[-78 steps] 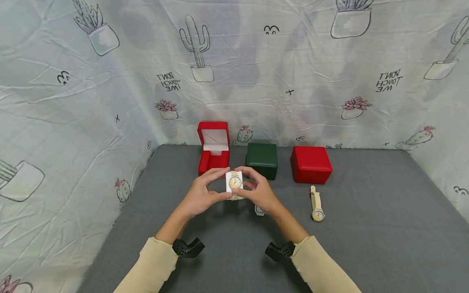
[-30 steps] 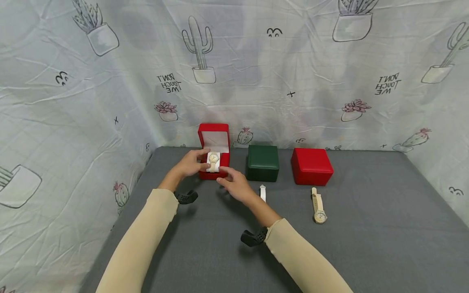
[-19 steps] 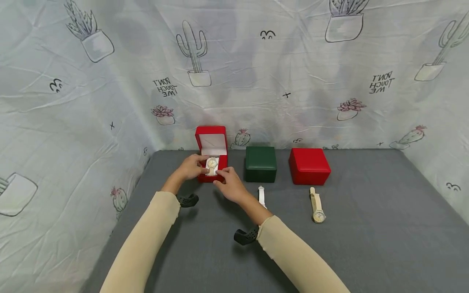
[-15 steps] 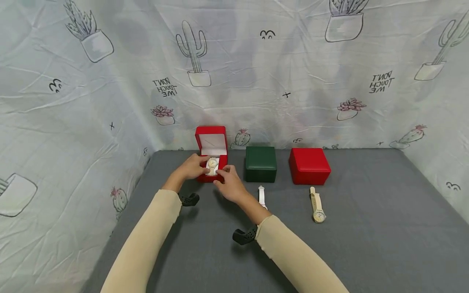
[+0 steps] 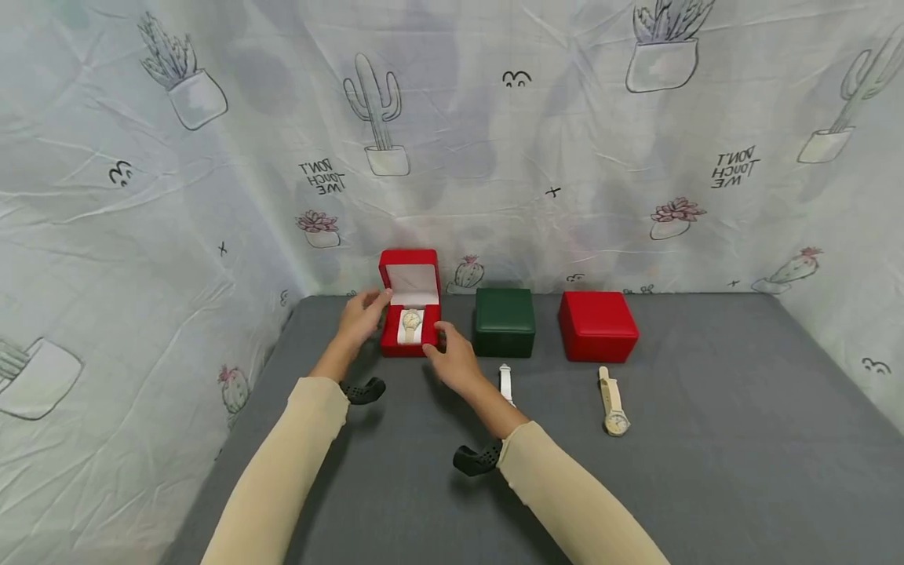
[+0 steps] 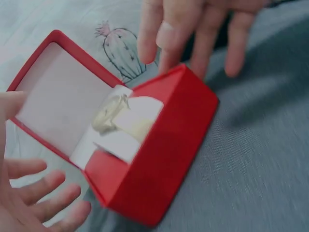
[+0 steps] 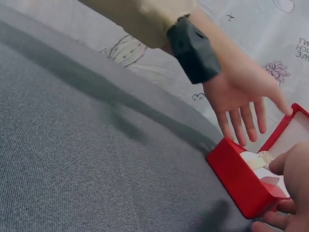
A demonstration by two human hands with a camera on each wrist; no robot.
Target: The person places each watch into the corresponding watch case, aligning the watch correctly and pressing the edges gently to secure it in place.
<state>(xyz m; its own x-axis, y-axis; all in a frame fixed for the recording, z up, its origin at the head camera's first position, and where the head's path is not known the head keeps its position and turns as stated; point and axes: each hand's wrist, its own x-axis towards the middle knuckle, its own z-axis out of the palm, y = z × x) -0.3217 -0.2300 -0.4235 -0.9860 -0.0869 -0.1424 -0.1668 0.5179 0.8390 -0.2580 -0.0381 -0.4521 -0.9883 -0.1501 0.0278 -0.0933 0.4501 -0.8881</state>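
At worktop rear-left: open red box (image 5: 410,329), lid upright
watch (image 5: 412,321): inside, face up, strap running front-back
left hand (image 5: 362,314): fingers spread, beside box
right hand (image 5: 452,359): fingers relaxed, holding nothing

Your grey fabric-covered surface (image 5: 706,439) carries three square boxes in a row at 12 o'clock: an open red box (image 5: 410,339) with a cream watch inside, a closed dark green box (image 5: 504,322), a closed red box (image 5: 597,326). Nearer you lie a white-strapped watch (image 5: 504,380) and, at 2 o'clock, a cream-strapped watch (image 5: 612,401).

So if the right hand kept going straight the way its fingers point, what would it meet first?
Probably the open red watch box: the right hand points at its near right corner, though depth is unclear.
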